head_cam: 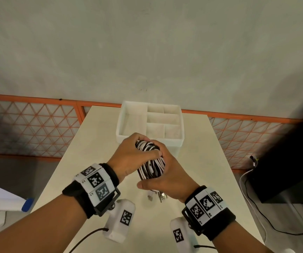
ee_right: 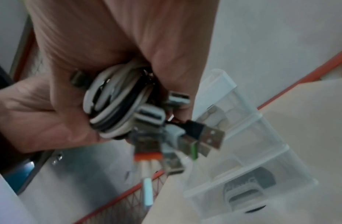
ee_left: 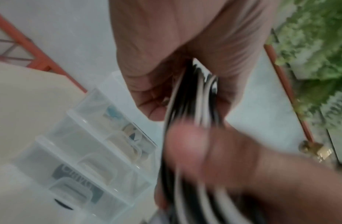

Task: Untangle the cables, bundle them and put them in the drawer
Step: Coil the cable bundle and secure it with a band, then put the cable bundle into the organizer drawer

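1. Both grips clench the cable bundle (head_cam: 150, 159): my left hand (head_cam: 128, 157) round its far end, my right hand (head_cam: 167, 181) round the near end, above the bench (head_cam: 201, 161).
2. Keep the coils squeezed so no plugs (ee_right: 185, 136) spring loose.
3. The drawer organiser (head_cam: 121, 125) sits just beyond; its large left compartment looks empty, though blur leaves me unsure.

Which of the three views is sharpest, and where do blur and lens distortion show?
Head view: sharpest, with the cables crisp between left hand and right hand, though the wide lens bows the table edges. Left wrist view: heavy blur on the nearest finger and the cables. Right wrist view: soft, the plugs smeared.
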`<state>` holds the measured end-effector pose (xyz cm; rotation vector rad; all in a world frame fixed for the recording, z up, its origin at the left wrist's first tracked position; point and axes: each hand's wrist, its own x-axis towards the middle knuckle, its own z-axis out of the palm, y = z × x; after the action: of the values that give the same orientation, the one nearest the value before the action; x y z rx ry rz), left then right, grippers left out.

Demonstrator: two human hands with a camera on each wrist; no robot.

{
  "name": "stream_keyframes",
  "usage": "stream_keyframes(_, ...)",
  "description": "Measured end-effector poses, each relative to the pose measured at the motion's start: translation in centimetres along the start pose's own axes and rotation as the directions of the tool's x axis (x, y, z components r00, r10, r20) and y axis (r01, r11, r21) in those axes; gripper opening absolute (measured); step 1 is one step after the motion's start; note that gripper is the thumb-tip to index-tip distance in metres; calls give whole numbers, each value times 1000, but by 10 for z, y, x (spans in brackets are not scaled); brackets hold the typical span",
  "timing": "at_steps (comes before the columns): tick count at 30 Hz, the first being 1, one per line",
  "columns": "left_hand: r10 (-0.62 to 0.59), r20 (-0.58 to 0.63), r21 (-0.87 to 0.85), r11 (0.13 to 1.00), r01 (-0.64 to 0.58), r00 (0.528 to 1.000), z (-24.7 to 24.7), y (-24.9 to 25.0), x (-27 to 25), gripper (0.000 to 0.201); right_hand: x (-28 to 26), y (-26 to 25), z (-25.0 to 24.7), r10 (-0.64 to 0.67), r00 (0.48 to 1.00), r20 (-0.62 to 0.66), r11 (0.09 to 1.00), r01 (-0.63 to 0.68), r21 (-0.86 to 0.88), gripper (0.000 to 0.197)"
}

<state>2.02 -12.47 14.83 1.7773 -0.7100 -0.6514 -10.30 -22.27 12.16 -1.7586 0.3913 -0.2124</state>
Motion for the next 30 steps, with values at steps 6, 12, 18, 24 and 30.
stream_keyframes(6,37,121,376,923,-81,992,-9,-11,-3,35,1,2,-3,67,995,72,975,-51,-214,104)
stream_keyframes(12,75,-46,484,874,-44,996,10,-29,-4,20,9,25,31,-7,989,-149,855,-72,-513,114)
stream_keyframes(18,-338,84,368,885,286,937,10,-44,-3,15,5,39,31,58,994,-88,587,-105,-803,82)
stream_keyframes(24,-418,318,51,904,425,851,8,-71,5,28,6,56,21,185,976,-114,563,-201,-802,85)
stream_keyframes(30,-583,319,-397,633,664,747,16,-101,31,17,9,65,-14,309,921,-238,543,-376,-751,92)
